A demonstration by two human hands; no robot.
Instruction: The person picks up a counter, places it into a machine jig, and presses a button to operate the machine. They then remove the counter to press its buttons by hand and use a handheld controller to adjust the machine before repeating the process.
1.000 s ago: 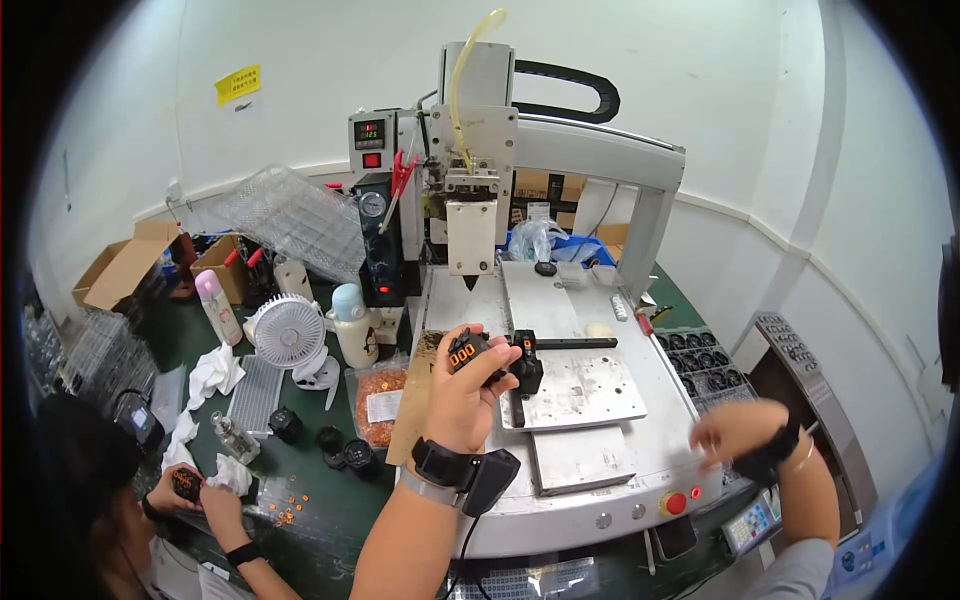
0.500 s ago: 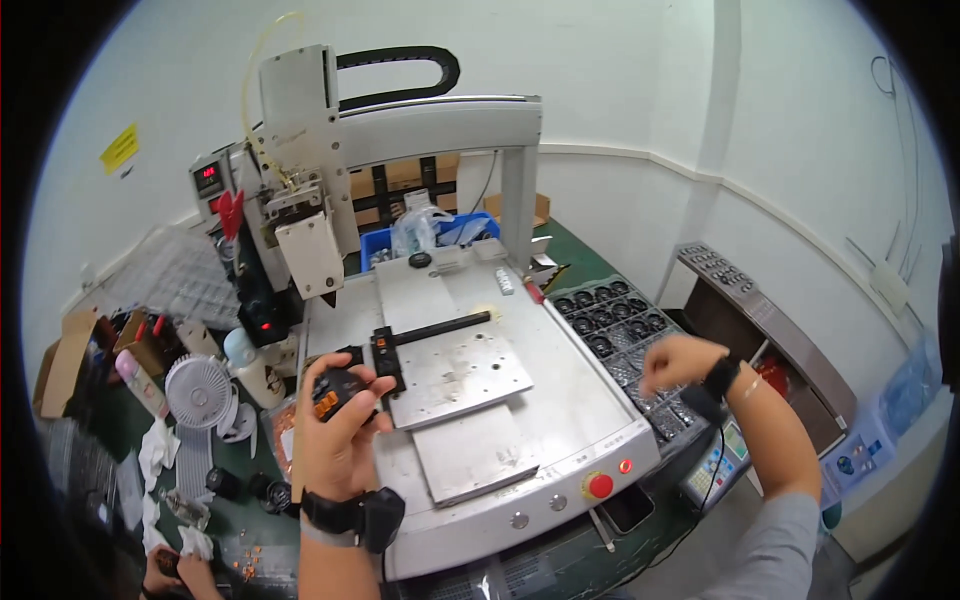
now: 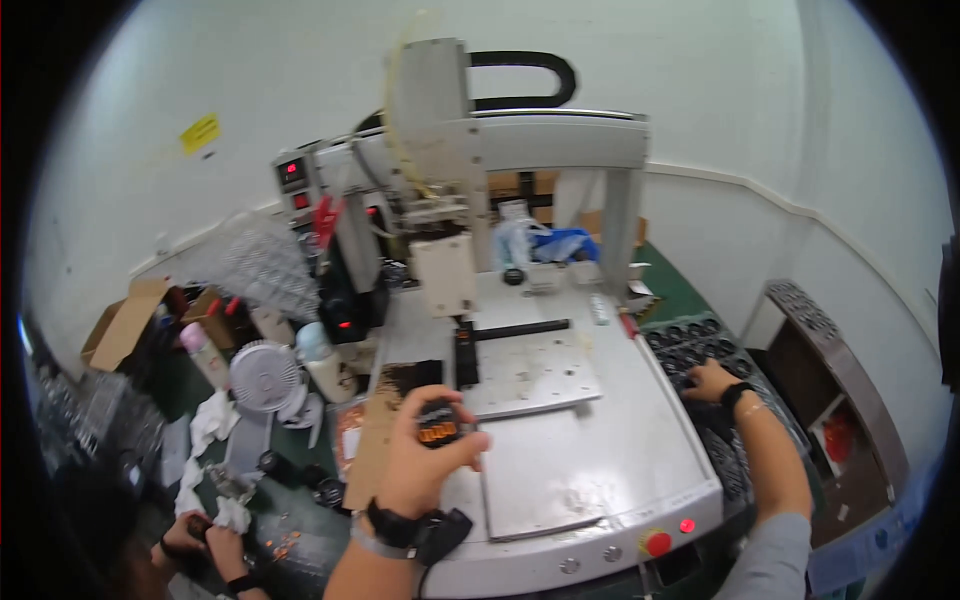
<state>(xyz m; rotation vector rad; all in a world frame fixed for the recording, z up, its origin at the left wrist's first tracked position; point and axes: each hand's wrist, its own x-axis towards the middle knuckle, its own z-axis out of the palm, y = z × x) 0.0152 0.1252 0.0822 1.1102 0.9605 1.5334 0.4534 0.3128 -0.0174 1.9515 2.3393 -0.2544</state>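
My left hand (image 3: 425, 465) is raised over the front left of the machine bed, its fingers and thumb closed around a small rounded black part (image 3: 437, 422) with orange contacts in a row. To the right, my right hand (image 3: 710, 382) reaches down into a clear tray of round black parts (image 3: 690, 338). Its fingertips blur into the parts there, so I cannot make out a grip. On the machine's metal plate (image 3: 535, 375) lies a black fixture bar (image 3: 466, 352) with a long black arm.
The gantry machine's white head (image 3: 445, 275) hangs over the bed. A red button (image 3: 656, 543) is on its front panel. At left stand a small fan (image 3: 265, 377), bottles (image 3: 325, 362) and crumpled tissues. Another person's hands (image 3: 205, 540) work at lower left, near scattered orange bits (image 3: 287, 545).
My view has swung left, so the machine sits further right. My right hand has gone from hovering beside the machine down onto the tray. The black part stays in my left hand.
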